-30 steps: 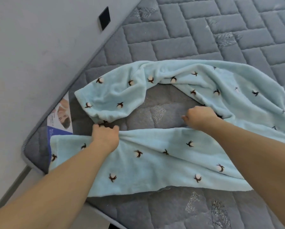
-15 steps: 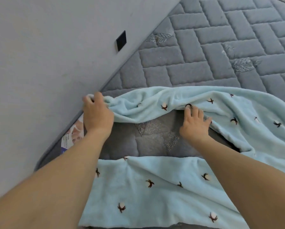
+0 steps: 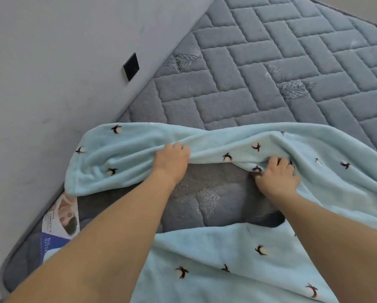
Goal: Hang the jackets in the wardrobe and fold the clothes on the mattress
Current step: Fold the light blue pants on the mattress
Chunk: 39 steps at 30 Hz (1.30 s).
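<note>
Your left hand [image 3: 172,162] and right hand [image 3: 275,178] pinch the blue garment [image 3: 216,147] with curled fingers; an uneven pull risks a skewed, bunched fold on the mattress [image 3: 270,68].

hands [image 3: 172,162]: 2; blue garment [image 3: 237,259]: 1; mattress [image 3: 270,68]: 1; label [image 3: 59,224]: 1

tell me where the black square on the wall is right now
In the head view the black square sits upper left on the grey wall, just above the mattress edge, beyond the light blue garment.
</note>
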### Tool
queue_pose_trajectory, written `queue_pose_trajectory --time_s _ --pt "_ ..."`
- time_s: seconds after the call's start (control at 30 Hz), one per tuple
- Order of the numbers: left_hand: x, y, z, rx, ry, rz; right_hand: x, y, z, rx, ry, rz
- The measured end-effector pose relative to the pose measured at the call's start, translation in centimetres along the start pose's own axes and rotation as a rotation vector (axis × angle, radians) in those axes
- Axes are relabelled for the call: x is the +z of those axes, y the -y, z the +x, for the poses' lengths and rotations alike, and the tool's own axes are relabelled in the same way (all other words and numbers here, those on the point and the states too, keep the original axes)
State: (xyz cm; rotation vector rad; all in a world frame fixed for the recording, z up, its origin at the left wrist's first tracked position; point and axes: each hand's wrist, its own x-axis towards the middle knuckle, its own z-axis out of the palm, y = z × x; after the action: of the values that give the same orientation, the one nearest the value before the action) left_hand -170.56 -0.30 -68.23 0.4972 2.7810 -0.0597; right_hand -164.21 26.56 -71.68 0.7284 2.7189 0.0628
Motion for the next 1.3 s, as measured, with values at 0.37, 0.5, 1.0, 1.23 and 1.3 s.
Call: queue_pose_trajectory --time_s 0.37,0.5,1.0,1.23,1.3 --pt "-2.1 1.0 -1.7 0.151 0.311 -0.182 -2.8 -7.3 -1.1 -0.540 0.495 -0.174" --pt "-0.2 -3.4 1.6 0.056 0.295 -0.148 -5.9 -7.0 1.4 -0.310 0.747 0.338" --pt "-0.8 -0.9 3.6 -0.010 0.179 -0.194 -8.1 -6.4 9.8 -0.415 -0.190 0.053" --pt "-1.1 1.1 1.4 -0.008 -0.121 -0.093 -6.0 -4.6 6.9 -0.311 -0.106 0.049" --pt "0.4 3.0 -0.7 -0.181 0.119 -0.064 -4.9 -0.7 4.7 -0.630 -0.012 0.155"
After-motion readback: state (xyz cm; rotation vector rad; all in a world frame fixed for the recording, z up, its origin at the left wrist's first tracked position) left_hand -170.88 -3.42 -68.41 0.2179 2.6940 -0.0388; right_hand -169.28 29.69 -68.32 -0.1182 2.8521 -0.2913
